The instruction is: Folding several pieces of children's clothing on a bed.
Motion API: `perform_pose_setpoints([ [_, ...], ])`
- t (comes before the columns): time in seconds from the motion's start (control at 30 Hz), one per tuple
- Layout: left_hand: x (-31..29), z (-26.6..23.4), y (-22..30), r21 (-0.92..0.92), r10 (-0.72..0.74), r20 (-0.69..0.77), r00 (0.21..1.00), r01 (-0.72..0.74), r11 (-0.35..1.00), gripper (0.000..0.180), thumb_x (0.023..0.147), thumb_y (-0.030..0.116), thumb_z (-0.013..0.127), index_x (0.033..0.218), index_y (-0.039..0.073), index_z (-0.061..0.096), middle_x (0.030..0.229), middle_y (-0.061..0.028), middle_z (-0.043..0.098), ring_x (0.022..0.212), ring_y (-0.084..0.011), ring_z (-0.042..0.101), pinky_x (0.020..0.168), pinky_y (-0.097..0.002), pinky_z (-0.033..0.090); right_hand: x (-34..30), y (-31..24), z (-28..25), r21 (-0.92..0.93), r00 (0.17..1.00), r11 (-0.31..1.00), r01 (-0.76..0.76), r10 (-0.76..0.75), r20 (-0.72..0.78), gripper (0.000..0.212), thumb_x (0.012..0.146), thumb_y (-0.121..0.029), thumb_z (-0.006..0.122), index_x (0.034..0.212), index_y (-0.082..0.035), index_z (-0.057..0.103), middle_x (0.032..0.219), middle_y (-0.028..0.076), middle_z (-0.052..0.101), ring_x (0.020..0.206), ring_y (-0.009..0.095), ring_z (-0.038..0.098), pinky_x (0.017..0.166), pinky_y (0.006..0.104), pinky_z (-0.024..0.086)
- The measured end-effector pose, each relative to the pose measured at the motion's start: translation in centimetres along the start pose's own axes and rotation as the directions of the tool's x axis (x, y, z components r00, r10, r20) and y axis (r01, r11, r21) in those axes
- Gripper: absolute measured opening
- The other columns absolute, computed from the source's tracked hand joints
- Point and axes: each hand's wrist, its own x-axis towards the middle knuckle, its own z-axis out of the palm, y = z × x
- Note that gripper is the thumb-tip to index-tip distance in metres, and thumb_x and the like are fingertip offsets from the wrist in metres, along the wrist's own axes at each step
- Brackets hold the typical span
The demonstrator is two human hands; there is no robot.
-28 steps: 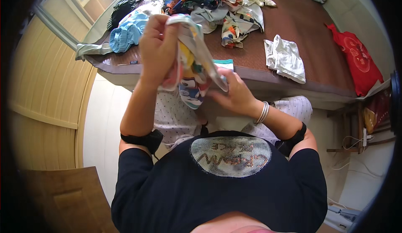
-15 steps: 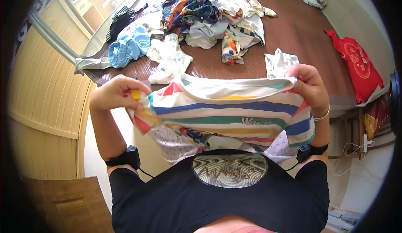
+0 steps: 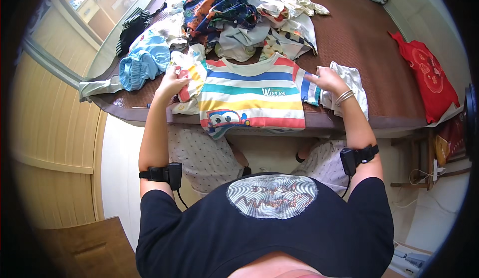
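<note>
A short-sleeved striped T-shirt (image 3: pixel 249 96) with a cartoon car print lies front up at the near edge of the bed, its lower hem drooping over that edge. My left hand (image 3: pixel 174 82) is closed on the sleeve at the shirt's left. On the other side, my right hand (image 3: pixel 329 80) has its fingers pinched at the opposite sleeve. Beneath and beside my left hand lies a white printed garment (image 3: pixel 188 107). Another white garment (image 3: pixel 349 88) is bunched next to my right hand, partly covered by it.
A heap of clothes, with a dark patterned garment (image 3: pixel 219 13) on top, covers the far middle of the brown bed mat (image 3: pixel 344 33). Light blue shorts (image 3: pixel 142 63) lie at the left, and a red bag-like item (image 3: pixel 426 76) at the right edge. Wooden panelling (image 3: pixel 60 128) stands at left.
Both hands have moved forward and down, bringing the T-shirt from in front of my chest onto the bed edge. Its front now lies flatter, and the car print shows.
</note>
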Motion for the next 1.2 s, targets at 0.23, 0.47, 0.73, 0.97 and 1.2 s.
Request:
perform_pose_setpoints([
  [0.23,-2.5,0.3,6.6,-0.549,0.221,0.090,0.971,-0.137,0.825,0.049,0.086,0.012,0.053,0.129,0.003,0.033,0.100,-0.0132,0.056,0.084,-0.0238,0.063,0.071,-0.0317,0.053,-1.1,-2.3,-0.7,-0.054,0.986,0.995,0.080,-0.087,-0.144,0.047,0.075,-0.038,0.059,0.097,0.002,0.061,0.093,0.023,0.062,0.088,0.037,0.060,0.080,0.0407,0.047],
  [0.47,-2.7,6.7,8.3,0.768,0.296,-0.042,0.954,-0.159,0.621,0.083,0.073,0.045,0.068,0.135,0.005,0.029,0.122,-0.0209,0.048,0.102,-0.0307,0.056,0.086,-0.0382,0.046,-0.8,-5.7,-0.4,0.940,0.960,0.315,0.130,-0.278,-0.039,0.048,0.086,-0.043,0.055,0.112,-0.003,0.046,0.089,0.007,0.060,0.067,0.009,0.058,0.057,0.0209,0.047],
  [0.73,-1.1,6.9,7.9,0.569,0.306,-0.117,0.945,-0.189,0.800,0.031,0.073,0.035,0.068,0.095,0.013,0.066,0.102,-0.0178,0.060,0.094,-0.0292,0.059,0.080,-0.0380,0.046,0.3,-7.4,3.7,0.702,0.976,0.708,0.076,-0.197,0.093,0.028,0.074,-0.023,0.066,0.086,0.001,0.061,0.069,0.006,0.062,0.055,0.013,0.057,0.052,0.0283,0.045],
  [0.97,3.3,6.0,9.8,-0.107,0.184,-0.219,0.958,-0.210,0.972,0.019,0.076,0.007,0.063,0.095,0.005,0.063,0.079,-0.0092,0.065,0.074,-0.0159,0.062,0.066,-0.0284,0.047,2.4,-4.9,0.4,0.982,0.990,0.188,0.032,-0.143,-0.005,0.025,0.079,-0.004,0.063,0.103,-0.003,0.055,0.085,0.002,0.060,0.067,0.008,0.059,0.056,0.0203,0.049],
  [1.2,-2.7,6.3,7.3,-0.261,0.530,-0.120,0.839,-0.542,0.799,0.023,0.073,-0.007,0.054,0.094,0.002,0.058,0.085,-0.0016,0.059,0.080,-0.0108,0.056,0.071,-0.0247,0.046,-3.3,-2.9,1.2,0.912,0.923,0.247,0.327,-0.289,-0.253,0.021,0.080,-0.007,0.062,0.099,-0.005,0.054,0.085,-0.002,0.058,0.079,0.005,0.052,0.069,0.0196,0.043],
])
